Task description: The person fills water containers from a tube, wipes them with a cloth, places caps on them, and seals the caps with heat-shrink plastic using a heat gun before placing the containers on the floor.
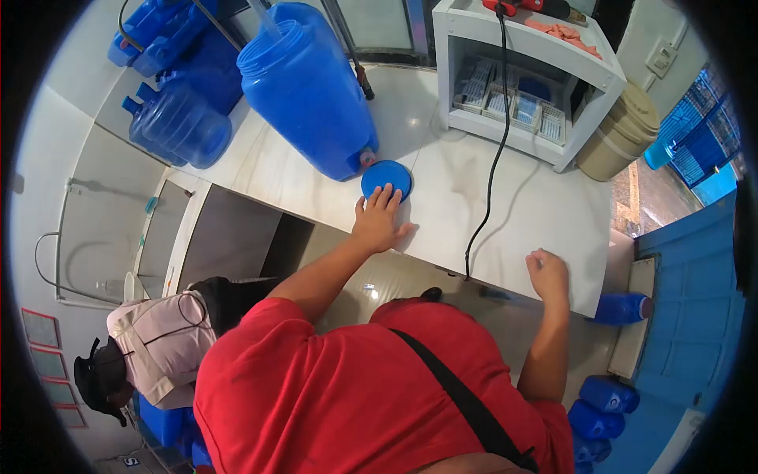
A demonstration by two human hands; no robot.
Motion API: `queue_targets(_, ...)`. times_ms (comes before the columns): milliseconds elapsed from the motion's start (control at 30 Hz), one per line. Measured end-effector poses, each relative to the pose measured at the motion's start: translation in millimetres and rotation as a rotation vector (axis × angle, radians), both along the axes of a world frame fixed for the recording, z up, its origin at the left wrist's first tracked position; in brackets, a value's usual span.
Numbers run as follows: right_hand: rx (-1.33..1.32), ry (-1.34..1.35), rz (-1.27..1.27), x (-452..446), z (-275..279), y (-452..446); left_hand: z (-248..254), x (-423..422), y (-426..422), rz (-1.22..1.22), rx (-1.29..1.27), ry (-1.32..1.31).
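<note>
On the countertop (pixel 442 197), a lid (pixel 387 171) lies partly under the left hand (pixel 377 225), beside a jug (pixel 316 110); bottles (pixel 185 126) stand left, a shelf unit (pixel 444 79), then a bucket (pixel 620 130), right.

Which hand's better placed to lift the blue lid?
Left, probably: the left hand touches the blue lid; the right hand is curled, farther off, past the black cable.

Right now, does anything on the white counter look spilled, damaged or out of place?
I see no clear spill or damage. The black cord looks untidy: it trails from the white shelf across the counter to its front edge. The blue lid, under the left hand, seems fine.
</note>
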State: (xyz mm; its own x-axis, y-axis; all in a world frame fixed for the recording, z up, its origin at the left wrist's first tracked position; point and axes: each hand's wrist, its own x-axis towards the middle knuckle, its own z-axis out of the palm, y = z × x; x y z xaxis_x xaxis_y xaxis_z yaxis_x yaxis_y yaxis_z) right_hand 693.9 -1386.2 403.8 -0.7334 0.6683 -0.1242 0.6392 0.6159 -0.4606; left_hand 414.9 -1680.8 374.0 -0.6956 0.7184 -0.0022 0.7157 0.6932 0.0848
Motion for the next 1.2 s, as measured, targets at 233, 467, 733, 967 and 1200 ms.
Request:
queue_targets(233,0.003,0.054,-0.009,4.3,-9.8,-0.8,6.4,-4.8,10.0,-0.013,-0.061,-0.008)
queue_targets(467,0.058,0.067,0.025,4.2,-17.5,1.8,13.4,-8.7,15.2,-0.02,-0.086,-0.046)
queue_targets(733,0.042,0.085,0.02,4.1,-10.9,0.9,15.8,-13.1,15.3,-0.035,-0.103,-0.063)
queue_targets(967,-0.004,0.039,-0.004,3.3,-12.9,3.3,34.3,-8.3,22.5,0.017,-0.206,-0.173)
queue_targets(1200,0.057,0.042,0.025,4.8,-14.1,0.8,27.3,-6.9,21.5,0.008,-0.142,-0.133)
